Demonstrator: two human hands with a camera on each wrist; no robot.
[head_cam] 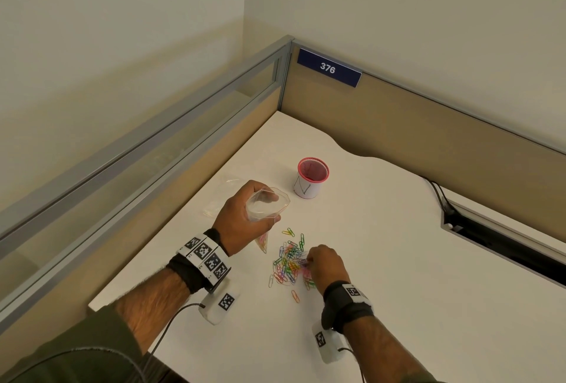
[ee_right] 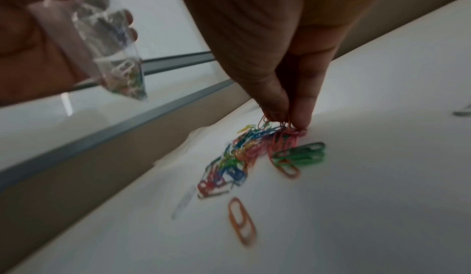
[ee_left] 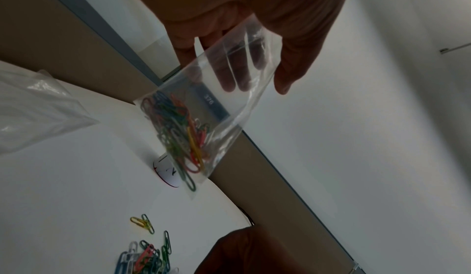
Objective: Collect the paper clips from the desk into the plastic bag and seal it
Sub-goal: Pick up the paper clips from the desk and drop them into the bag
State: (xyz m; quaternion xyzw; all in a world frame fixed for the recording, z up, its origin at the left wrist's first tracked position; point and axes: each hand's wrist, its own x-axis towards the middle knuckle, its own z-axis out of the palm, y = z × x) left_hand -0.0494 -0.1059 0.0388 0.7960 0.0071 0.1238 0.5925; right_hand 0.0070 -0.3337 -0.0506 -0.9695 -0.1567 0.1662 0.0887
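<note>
1. Head view: a person works at a white desk [head_cam: 382, 229] set in a cubicle corner, with tan partitions closing its far and left edges and the near left edge running beside the left forearm.
2. The left hand [head_cam: 245, 217] holds a clear plastic bag [head_cam: 266, 208] above the desk, fingers and thumb curled round its upper part, the mouth open and facing up; a bunch of coloured clips [ee_left: 175, 133] sits in the bag's lowest corner.
3. The right hand [head_cam: 327, 266] is down on the loose pile of paper clips [head_cam: 288, 263], thumb and fingertips [ee_right: 300, 115] pinched together on a few pink-red clips at the pile's right side.
4. The pile lies between the two hands, just below the bag; stray clips lie at its edges, one orange clip [head_cam: 295, 296] nearest the person and a yellow and green pair [head_cam: 288, 232] on the far side.
5. Bare desktop stretches to the right of the pile as far as a dark cable slot [head_cam: 490, 238] at the right edge.
6. A pink-rimmed cup [head_cam: 311, 179] stands beyond the bag, apart from it, with black pen strokes on its white wrap, not legible as a word.
7. More clear plastic [head_cam: 220, 198] lies flat on the desk left of the held bag.
8. A blue plate [head_cam: 329, 67] on the far partition reads "376" in white.
</note>
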